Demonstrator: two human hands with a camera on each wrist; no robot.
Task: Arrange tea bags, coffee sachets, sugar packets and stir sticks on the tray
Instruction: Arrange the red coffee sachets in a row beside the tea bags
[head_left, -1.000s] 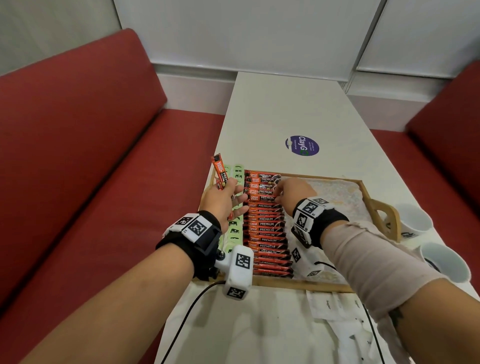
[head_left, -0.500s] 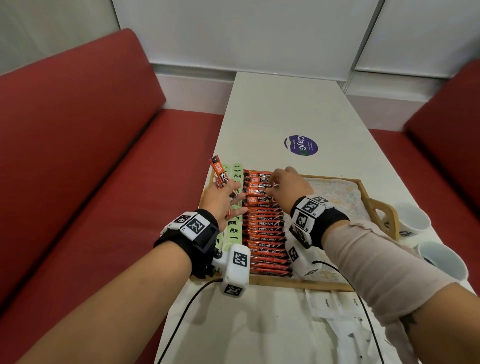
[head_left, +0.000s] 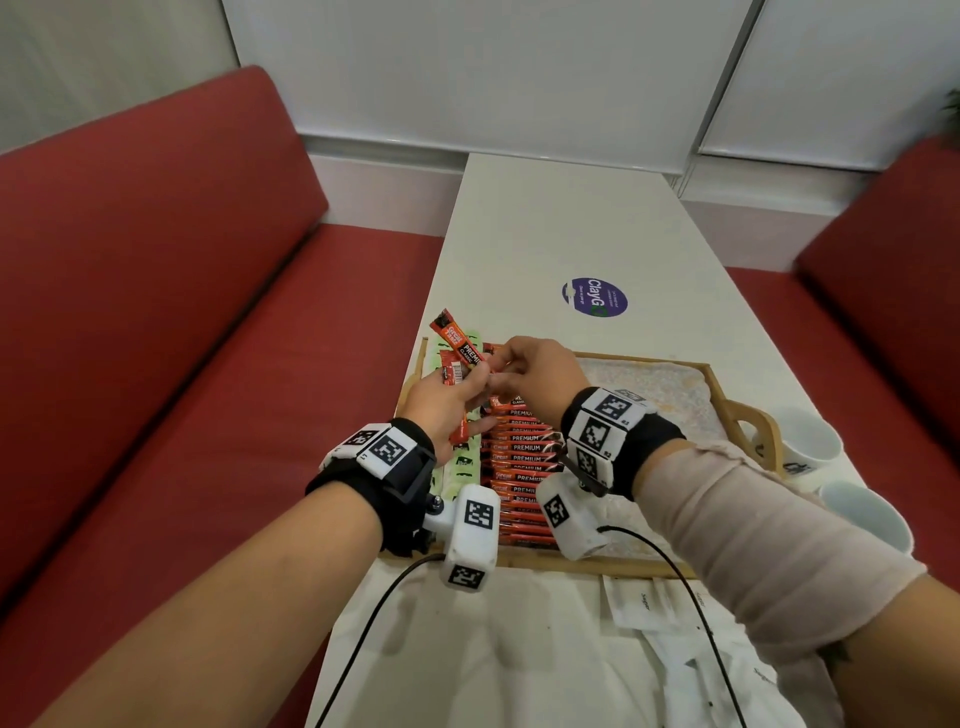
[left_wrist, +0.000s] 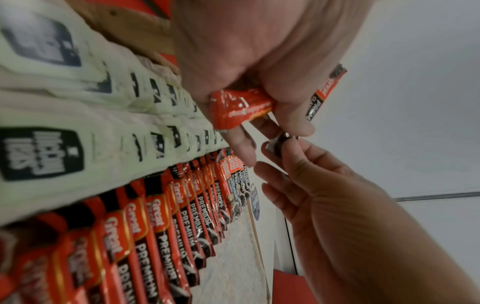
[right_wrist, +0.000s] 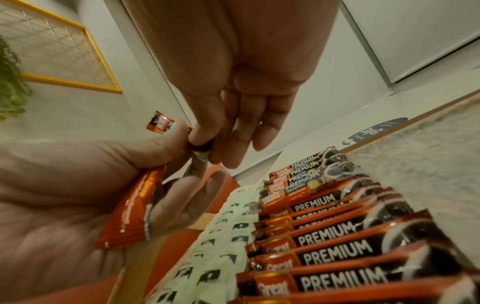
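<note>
My left hand (head_left: 465, 397) hovers over the far left of the wooden tray (head_left: 613, 565) and grips a small bundle of orange coffee sachets (head_left: 460, 347), which stick up and away. My right hand (head_left: 496, 370) meets it from the right and pinches the dark end of one sachet (left_wrist: 279, 142) in that bundle between thumb and forefinger. On the tray lies a neat row of coffee sachets (head_left: 522, 457), also in the right wrist view (right_wrist: 337, 226). A column of green tea bags (head_left: 460, 463) lies to its left, close up in the left wrist view (left_wrist: 78, 102).
The tray's right half (head_left: 654, 384) shows its bare patterned floor. White sugar packets (head_left: 644, 603) lie loose on the table in front of the tray. Two white cups (head_left: 810, 441) stand at the table's right edge. Red benches flank the table.
My right hand has lifted off the row of sachets on the tray and moved left to the bundle in my left hand, where it now pinches one sachet. My left hand has risen slightly.
</note>
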